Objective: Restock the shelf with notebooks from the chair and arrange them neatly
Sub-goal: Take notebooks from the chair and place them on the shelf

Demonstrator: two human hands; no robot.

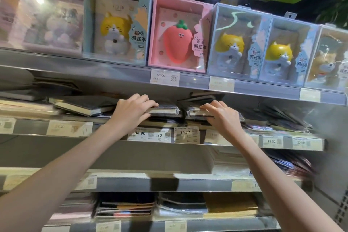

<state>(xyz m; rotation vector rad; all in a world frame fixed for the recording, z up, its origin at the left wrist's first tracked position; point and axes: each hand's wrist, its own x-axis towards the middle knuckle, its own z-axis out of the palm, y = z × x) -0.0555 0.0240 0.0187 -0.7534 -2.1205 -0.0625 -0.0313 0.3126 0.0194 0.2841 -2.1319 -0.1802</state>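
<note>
- Nearest the camera, two bare forearms reach up and forward from the lower corners toward the second shelf from the top.
- The left hand has its fingers curled over the front edge of a dark notebook that lies flat on that shelf, gripping it.
- The right hand pinches the near edge of a plastic-wrapped notebook just beside the first one; the two books almost touch.
- Left of the hands, another dark notebook lies tilted on a low stack; flat wrapped packs lie to the right.
- Price tags run along the shelf's front rail.
- Below, lower shelves carry stacked notebooks.
- Farthest up, boxed cat notebooks and a pink strawberry box stand upright in a row.
</note>
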